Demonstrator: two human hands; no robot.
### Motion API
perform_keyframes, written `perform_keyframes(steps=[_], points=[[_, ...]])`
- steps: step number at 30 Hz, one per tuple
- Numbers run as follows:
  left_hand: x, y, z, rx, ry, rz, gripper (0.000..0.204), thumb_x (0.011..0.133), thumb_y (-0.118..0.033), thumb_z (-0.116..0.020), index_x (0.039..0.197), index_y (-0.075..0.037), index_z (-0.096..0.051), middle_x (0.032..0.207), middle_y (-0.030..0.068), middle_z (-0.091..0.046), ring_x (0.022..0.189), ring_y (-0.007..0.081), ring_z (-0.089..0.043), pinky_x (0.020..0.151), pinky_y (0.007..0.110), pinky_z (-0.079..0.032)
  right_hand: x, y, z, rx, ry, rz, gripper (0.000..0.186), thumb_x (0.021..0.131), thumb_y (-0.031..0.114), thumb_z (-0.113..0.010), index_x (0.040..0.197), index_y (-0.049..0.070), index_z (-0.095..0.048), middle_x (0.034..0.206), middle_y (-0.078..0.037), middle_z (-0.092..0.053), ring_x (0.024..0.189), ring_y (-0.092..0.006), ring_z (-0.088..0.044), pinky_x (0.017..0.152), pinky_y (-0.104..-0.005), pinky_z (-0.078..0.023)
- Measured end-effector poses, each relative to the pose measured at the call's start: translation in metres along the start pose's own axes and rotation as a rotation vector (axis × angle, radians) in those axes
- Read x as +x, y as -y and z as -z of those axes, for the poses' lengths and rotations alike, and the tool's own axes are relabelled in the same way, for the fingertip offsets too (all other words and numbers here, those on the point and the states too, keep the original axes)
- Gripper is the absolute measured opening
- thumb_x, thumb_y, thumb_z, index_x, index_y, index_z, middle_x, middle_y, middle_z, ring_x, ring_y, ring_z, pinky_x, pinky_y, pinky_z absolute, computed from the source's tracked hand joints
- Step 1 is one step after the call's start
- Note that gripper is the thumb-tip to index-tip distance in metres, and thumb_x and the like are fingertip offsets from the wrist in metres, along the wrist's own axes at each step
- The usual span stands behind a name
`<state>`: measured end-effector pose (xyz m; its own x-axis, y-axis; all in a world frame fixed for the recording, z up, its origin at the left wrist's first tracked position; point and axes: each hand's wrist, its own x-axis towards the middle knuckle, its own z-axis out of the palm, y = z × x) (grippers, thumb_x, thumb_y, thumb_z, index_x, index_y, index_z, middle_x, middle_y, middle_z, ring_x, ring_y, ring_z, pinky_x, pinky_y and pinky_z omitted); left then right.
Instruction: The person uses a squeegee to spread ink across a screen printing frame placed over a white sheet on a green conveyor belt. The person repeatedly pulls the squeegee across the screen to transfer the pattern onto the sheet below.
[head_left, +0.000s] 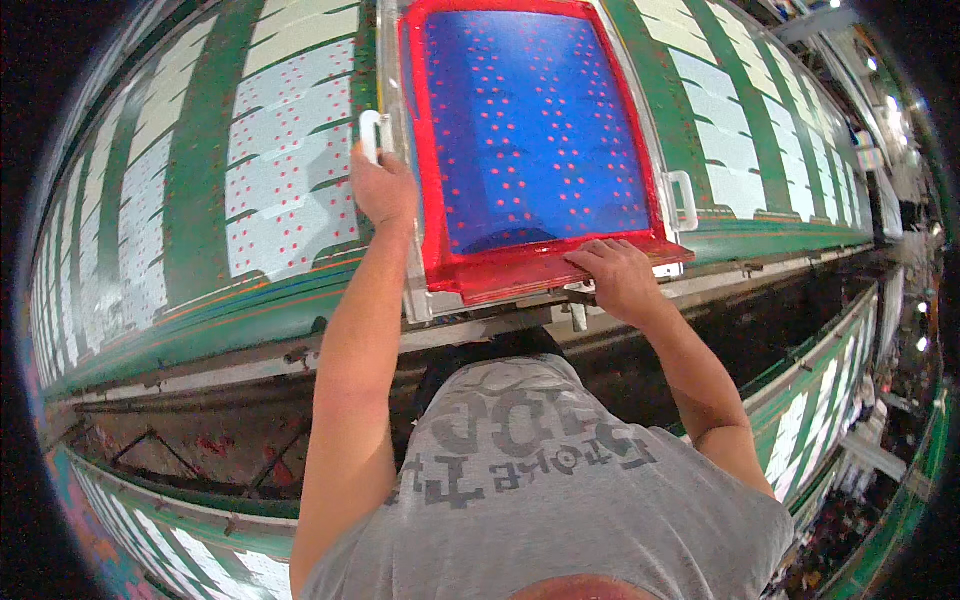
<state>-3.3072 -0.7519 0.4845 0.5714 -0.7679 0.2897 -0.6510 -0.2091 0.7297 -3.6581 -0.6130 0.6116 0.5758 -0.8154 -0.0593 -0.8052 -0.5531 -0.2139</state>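
Observation:
In front of me a screen-printing frame (398, 240) lies on the long green table (195, 190). Its blue mesh (545, 130) carries rows of red dots and has a red border all round. My left hand (385, 190) is closed on the white handle (370, 128) at the frame's left side. Along the near edge of the mesh lies a wide squeegee (500, 280) coated in red ink. My right hand (618, 280) grips it towards its right end, fingers over the top and the thumb hidden.
White fabric panels with red dots (290, 190) lie left of the frame; plain white panels (718, 130) lie to the right. Another white handle (683, 200) sticks out at the frame's right side. A metal rail (240, 372) runs along the table's near edge. Behind me stands another green table (790, 410) with panels.

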Motion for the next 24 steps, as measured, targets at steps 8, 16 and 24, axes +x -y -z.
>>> perform_keyframes(steps=[8, 16, 24], points=[[0.001, -0.003, 0.006, -0.086, 0.077, 0.097, 0.049, 0.096, -0.007, -0.068, 0.142, 0.006, -0.055, 0.120, 0.0248, -0.072, 0.112, 0.0445, -0.070, 0.098, 0.053, -0.054, 0.035, -0.025, -0.016, -0.083, -0.151, -0.002, 0.049, 0.081, 0.004, -0.071, 0.129, 0.012, -0.076, 0.125, -0.008, -0.074, 0.113, -0.0302, -0.072, 0.097, -0.0460, -0.056], [-0.002, -0.005, 0.005, -0.091, 0.056, 0.056, 0.053, 0.097, -0.005, -0.068, 0.146, 0.008, -0.052, 0.121, 0.0219, -0.070, 0.109, 0.0354, -0.070, 0.099, 0.047, -0.054, 0.166, -0.111, -0.017, -0.165, -0.253, 0.082, 0.040, 0.084, 0.008, -0.070, 0.124, 0.013, -0.075, 0.118, -0.010, -0.074, 0.106, -0.0315, -0.074, 0.092, -0.0482, -0.058], [-0.002, 0.002, 0.005, 0.114, 0.062, 0.018, 0.055, 0.100, -0.007, -0.071, 0.149, 0.003, -0.051, 0.122, 0.0207, -0.070, 0.109, 0.0368, -0.070, 0.095, 0.049, -0.057, 0.346, -0.206, -0.009, -0.270, -0.180, 0.039, 0.041, 0.087, 0.010, -0.071, 0.127, 0.016, -0.076, 0.118, -0.013, -0.075, 0.106, -0.0347, -0.075, 0.094, -0.0505, -0.060]])
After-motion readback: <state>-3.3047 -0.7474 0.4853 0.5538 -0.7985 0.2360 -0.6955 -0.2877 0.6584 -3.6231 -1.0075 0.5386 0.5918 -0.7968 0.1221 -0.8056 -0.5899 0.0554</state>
